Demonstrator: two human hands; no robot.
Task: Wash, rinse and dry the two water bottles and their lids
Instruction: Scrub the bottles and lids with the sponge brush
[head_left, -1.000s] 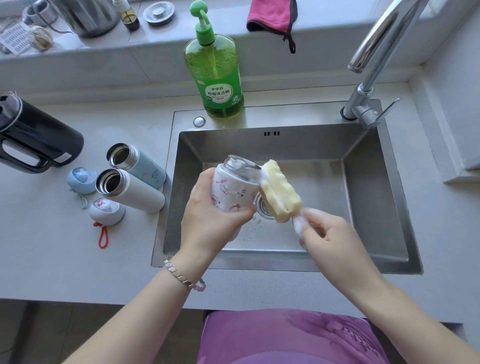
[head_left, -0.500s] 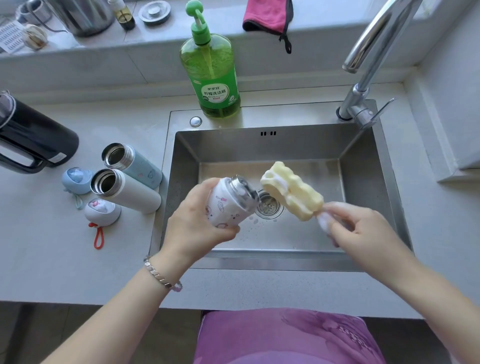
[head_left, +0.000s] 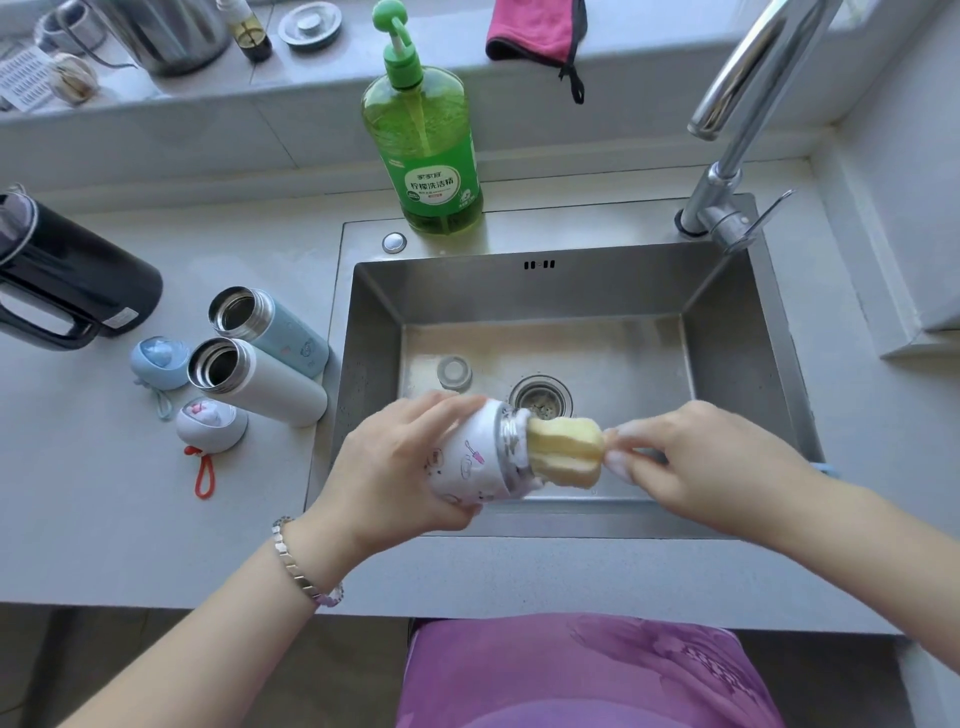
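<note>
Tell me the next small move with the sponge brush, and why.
Probably push the sponge brush further into the patterned bottle: the left hand holds it sideways over the sink, and the right hand has only the tip at its mouth.

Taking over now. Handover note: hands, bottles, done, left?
Left hand grips the patterned bottle on its side over the sink. Right hand holds the sponge brush, foamy head at the bottle's mouth.
Blue bottle and white bottle lie open on the counter, blue lid and white lid beside them.
Done: held bottle being soaped.
Left: rinse, dry; counter bottles' state unclear.
</note>
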